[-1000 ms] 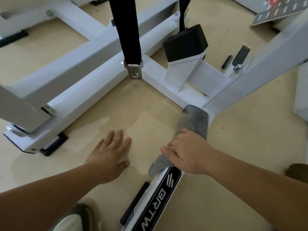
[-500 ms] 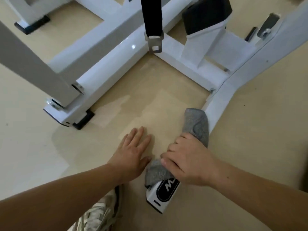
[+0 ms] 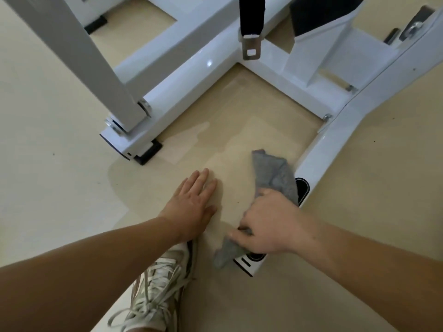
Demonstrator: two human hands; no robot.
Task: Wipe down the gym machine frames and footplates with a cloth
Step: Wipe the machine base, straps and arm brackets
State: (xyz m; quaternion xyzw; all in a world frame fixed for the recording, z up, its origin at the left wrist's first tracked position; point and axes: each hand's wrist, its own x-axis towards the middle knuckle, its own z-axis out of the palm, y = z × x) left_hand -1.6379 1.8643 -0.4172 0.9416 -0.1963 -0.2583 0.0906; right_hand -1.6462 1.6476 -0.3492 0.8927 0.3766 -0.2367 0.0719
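Note:
A white gym machine frame [image 3: 345, 125] lies low across the beige floor. Its near leg runs diagonally toward me and ends in a black-and-white end cap [image 3: 249, 262]. My right hand [image 3: 268, 224] grips a grey cloth [image 3: 275, 176] and presses it onto this leg close to the end. The cloth sticks out beyond my fingers at both ends. My left hand [image 3: 194, 207] rests flat on the floor to the left of the leg, fingers straight, holding nothing.
A second white base rail [image 3: 182, 75] with a black rubber foot [image 3: 148, 152] lies to the upper left, under a slanted grey upright [image 3: 100, 61]. A black strap with a metal buckle [image 3: 250, 47] hangs above. My sneaker [image 3: 160, 283] is at the bottom.
My right hand has slid the cloth down the leg toward its end cap. The view has moved back, so the frame sits higher and my shoe shows. My left hand stays flat on the floor.

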